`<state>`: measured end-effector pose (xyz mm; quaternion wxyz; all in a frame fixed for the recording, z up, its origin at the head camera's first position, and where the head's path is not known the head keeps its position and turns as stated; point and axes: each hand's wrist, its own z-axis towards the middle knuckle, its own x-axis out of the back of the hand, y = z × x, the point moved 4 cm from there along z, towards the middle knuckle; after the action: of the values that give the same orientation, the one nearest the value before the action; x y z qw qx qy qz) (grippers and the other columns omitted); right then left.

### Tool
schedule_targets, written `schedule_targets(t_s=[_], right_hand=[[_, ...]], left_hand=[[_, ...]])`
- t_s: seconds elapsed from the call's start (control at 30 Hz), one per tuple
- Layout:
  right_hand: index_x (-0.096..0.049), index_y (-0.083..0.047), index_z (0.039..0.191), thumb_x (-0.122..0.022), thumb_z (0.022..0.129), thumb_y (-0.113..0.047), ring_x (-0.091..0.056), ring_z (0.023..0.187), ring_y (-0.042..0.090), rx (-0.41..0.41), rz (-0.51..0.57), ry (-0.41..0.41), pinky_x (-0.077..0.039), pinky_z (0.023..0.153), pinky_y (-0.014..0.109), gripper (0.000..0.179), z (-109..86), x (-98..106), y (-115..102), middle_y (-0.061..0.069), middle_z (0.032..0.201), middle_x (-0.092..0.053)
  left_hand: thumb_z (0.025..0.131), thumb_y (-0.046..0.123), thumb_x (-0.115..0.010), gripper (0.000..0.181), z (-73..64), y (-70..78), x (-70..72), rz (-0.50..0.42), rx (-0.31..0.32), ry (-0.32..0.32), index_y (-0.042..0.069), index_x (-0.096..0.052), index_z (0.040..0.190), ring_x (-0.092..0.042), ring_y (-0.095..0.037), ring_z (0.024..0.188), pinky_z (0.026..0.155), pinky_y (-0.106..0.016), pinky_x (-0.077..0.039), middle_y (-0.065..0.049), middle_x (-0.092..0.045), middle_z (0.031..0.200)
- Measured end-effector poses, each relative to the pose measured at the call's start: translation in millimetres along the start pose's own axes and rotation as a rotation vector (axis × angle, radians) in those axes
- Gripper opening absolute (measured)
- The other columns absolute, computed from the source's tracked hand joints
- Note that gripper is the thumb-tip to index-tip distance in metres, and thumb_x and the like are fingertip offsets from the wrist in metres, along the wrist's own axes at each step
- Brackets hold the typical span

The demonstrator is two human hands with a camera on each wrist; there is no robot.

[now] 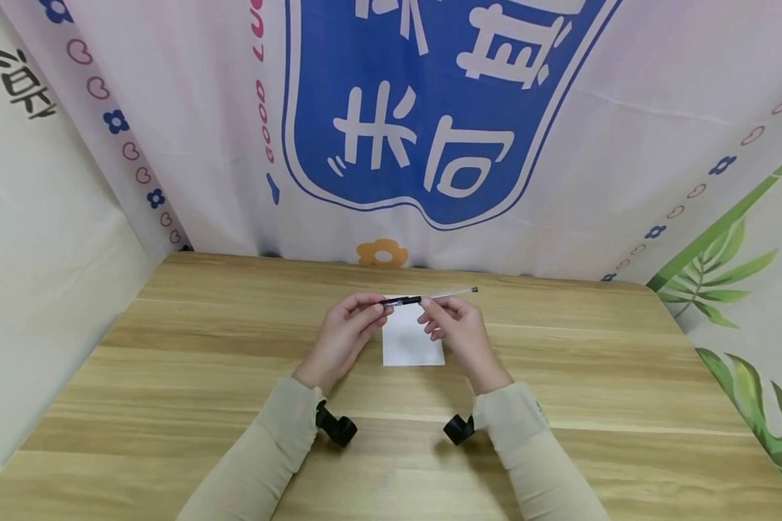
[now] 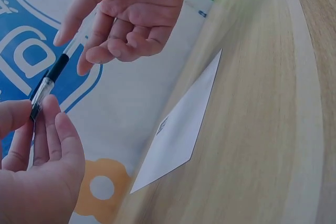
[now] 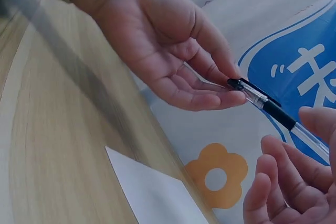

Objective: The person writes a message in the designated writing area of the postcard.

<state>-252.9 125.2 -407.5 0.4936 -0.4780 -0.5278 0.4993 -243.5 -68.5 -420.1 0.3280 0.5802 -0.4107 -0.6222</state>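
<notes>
A clear gel pen [image 1: 452, 293] with a black grip section [image 3: 278, 115] and a black-clipped cap is held crosswise above the table. My left hand [image 1: 345, 333] pinches its capped end between thumb and fingertips, plainest in the left wrist view. Around the clear barrel, my right hand [image 1: 459, 329] has its thumb and index finger on either side, parted, with the other fingers loosely bent. The dark end plug sticks out past the right hand. Below both hands lies a square white sheet of paper [image 1: 413, 344], with a small dark mark [image 2: 163, 125] near one edge.
The wood-grain table [image 1: 234, 376] runs back to a printed curtain [image 1: 221, 145] with a blue sign and an orange flower [image 1: 383, 253]. Black wrist camera mounts [image 1: 337, 428] hang inside both sleeves. Side walls carry painted leaves and lettering.
</notes>
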Motion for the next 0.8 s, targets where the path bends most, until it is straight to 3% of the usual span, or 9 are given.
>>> schedule_targets(t_s=[0.13, 0.27, 0.53, 0.8], right_hand=[[-0.064, 0.005, 0.108, -0.067, 0.1, -0.02, -0.062, 0.068, 0.013, -0.056, 0.114, -0.01, -0.054, 0.062, 0.022, 0.027, -0.7, -0.1, 2.0, 0.004, 0.08, -0.07], [-0.063, 0.003, 0.104, -0.067, 0.099, -0.014, -0.06, 0.066, 0.014, -0.054, 0.203, -0.019, -0.053, 0.061, 0.022, 0.018, -1.3, -1.4, 1.3, 0.005, 0.078, -0.068], [-0.063, -0.002, 0.099, -0.067, 0.099, -0.009, -0.058, 0.063, 0.013, -0.035, 0.254, -0.022, -0.053, 0.06, 0.022, 0.008, -3.4, -3.1, -0.6, 0.005, 0.077, -0.068], [-0.061, 0.0, 0.099, -0.066, 0.099, -0.006, -0.061, 0.065, 0.012, -0.018, 0.298, -0.026, -0.054, 0.063, 0.022, 0.008, -3.9, -3.8, -1.9, 0.005, 0.077, -0.069]], left_hand=[[0.101, -0.002, -0.058, 0.019, -0.9, -0.2, -2.4, 0.064, 0.008, -0.025, -0.007, -0.058, 0.12, -0.068, -0.017, 0.105, 0.096, -0.028, -0.054, -0.011, -0.065, 0.114], [0.101, 0.0, -0.059, 0.019, -1.6, -1.0, -3.2, 0.122, -0.005, -0.036, -0.007, -0.059, 0.119, -0.067, -0.018, 0.105, 0.094, -0.028, -0.055, -0.014, -0.065, 0.115], [0.095, 0.004, -0.069, 0.02, -1.6, -2.3, -1.1, 0.253, -0.036, 0.011, -0.003, -0.069, 0.114, -0.064, -0.018, 0.101, 0.092, -0.033, -0.055, -0.01, -0.065, 0.114], [0.097, 0.008, -0.068, 0.025, -1.7, -1.7, -2.3, 0.276, -0.03, -0.011, -0.007, -0.066, 0.117, -0.064, -0.019, 0.103, 0.095, -0.034, -0.055, -0.011, -0.062, 0.119]])
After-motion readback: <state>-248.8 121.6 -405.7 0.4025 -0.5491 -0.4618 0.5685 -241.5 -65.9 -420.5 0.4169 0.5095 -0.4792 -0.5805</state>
